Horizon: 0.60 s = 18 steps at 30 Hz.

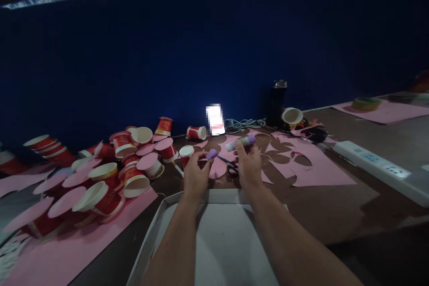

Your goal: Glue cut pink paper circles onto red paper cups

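Purple cap (212,154) is pinched in the left hand (196,175), and the glue (246,140) is gripped in the right (250,164), apart, probably to leave its pale end free.

Dim overall; a pixelated screen (214,118) glares white mid-frame; shadow darkens the tabletop (321,214) lower right; edges look soft.

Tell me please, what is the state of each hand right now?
Left hand: closed, holding the cap.
Right hand: closed, holding the glue stick.
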Tool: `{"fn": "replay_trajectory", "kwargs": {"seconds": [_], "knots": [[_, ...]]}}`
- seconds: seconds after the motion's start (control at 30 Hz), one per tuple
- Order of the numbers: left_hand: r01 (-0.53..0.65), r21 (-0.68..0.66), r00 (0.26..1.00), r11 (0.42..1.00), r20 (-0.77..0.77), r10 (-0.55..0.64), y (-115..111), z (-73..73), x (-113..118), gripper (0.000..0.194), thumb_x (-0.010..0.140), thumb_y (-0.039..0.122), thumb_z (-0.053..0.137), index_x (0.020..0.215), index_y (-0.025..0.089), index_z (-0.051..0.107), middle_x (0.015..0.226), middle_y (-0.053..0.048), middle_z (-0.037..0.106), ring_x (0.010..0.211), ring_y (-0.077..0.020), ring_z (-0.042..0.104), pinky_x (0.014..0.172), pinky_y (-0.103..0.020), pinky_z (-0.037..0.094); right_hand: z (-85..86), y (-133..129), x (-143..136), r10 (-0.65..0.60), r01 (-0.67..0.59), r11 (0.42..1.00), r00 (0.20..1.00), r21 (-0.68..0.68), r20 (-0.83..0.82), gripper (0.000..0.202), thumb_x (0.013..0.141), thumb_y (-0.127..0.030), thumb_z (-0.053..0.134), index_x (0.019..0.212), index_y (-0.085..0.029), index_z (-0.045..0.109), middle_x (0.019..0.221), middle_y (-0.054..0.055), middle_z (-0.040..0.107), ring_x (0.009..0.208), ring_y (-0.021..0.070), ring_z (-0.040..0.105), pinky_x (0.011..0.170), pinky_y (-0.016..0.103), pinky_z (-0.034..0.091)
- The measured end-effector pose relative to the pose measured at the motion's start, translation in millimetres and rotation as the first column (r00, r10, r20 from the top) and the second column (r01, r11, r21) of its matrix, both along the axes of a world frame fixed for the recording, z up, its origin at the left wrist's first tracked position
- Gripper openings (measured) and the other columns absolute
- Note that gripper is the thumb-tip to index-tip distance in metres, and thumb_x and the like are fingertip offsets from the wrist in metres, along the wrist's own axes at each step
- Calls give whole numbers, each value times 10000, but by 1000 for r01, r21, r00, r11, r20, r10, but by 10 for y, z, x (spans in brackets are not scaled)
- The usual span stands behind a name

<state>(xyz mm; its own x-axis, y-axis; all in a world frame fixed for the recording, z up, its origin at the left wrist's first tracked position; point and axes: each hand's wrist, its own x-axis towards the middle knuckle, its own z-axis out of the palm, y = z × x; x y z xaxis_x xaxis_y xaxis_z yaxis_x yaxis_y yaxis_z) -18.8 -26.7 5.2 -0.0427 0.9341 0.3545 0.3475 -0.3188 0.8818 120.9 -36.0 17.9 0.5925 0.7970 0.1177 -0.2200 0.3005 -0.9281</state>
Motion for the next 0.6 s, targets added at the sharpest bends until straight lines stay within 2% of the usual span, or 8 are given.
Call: {"fn": "replay_trajectory", "kwargs": {"seconds": [0.1, 0.23, 0.37, 0.6], "knots": [[-60, 30, 988, 998, -138, 64, -13, 17, -46, 249, 768, 294, 632, 995, 193, 633, 958, -57, 679, 823, -181, 625, 782, -332, 477, -27, 34, 27, -9, 4, 995, 999, -96, -51, 376, 711, -534, 646, 862, -208, 536, 649, -49, 555, 467, 81, 454, 398, 197, 347], [30, -15, 998, 999, -49, -31, 31, -26, -63, 267, 763, 261, 636, 1021, 192, 629, 996, -57, 686, 893, -182, 636, 823, -323, 473, -68, 62, 6, 67, -76, 990, 995, -117, -78, 378, 693, -525, 656, 860, -206, 543, 635, -45, 567, 452, 83, 450, 383, 201, 356], [110, -35, 994, 993, 27, -109, 72, -88, -50, 286, 759, 262, 643, 1033, 183, 624, 1017, -67, 688, 919, -183, 643, 841, -323, 477, -73, 53, -34, 80, -81, 993, 997, -90, -15, 353, 697, -481, 662, 893, -203, 567, 647, -28, 589, 506, 103, 496, 438, 212, 405], [109, -43, 994, 993, 11, -109, 54, -72, -37, 303, 745, 266, 654, 1031, 170, 626, 968, -74, 696, 887, -190, 649, 814, -329, 487, -44, 16, -56, 117, -115, 986, 993, -117, 8, 357, 682, -480, 676, 882, -204, 572, 679, -17, 606, 541, 118, 524, 454, 220, 414]]}}
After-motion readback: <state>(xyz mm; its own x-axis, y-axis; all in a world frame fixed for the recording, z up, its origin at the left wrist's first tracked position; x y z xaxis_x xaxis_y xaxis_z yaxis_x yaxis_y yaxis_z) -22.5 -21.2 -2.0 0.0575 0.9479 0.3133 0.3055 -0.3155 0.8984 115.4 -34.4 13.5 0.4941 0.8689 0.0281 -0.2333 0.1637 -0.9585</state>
